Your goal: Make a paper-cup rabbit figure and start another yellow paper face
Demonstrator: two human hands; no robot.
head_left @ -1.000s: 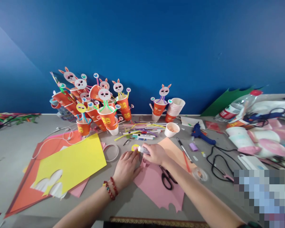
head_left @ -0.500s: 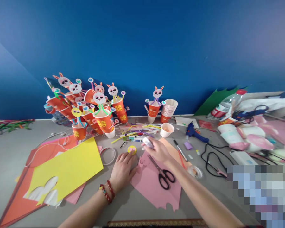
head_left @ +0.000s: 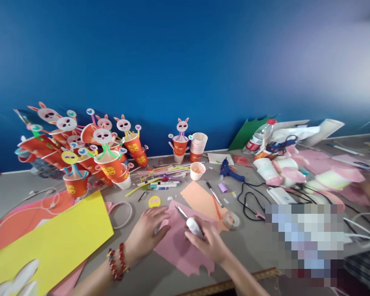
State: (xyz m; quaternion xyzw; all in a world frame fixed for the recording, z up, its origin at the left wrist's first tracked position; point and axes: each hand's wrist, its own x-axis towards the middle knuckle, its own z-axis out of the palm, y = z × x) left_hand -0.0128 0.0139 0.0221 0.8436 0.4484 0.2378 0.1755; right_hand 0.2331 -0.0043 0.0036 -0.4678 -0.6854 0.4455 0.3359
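My left hand [head_left: 148, 230] lies flat with its fingers stretched out on the left edge of a pink paper sheet [head_left: 172, 248]. Closed around a small white glue bottle [head_left: 193, 226], my right hand [head_left: 208, 243] rests on the same sheet. A scissors blade [head_left: 181, 212] pokes out from under that hand; the handles are hidden. A yellow paper circle with a pink heart [head_left: 154, 201] lies on the table just beyond my left fingertips, touching neither hand.
Peach paper [head_left: 200, 198], a tape roll [head_left: 233, 220], a white cup [head_left: 197, 170], markers [head_left: 162, 182] and a blue glue gun [head_left: 230, 170] with black cord lie beyond. Several bunny cups [head_left: 80, 148] crowd the back left. A yellow sheet [head_left: 49, 242] covers the near left. Packaged goods [head_left: 296, 172] fill the right.
My right hand has drawn back from the yellow circle toward me with the glue bottle, onto the scissors. My left hand slid off the circle onto the pink paper. The view swung right.
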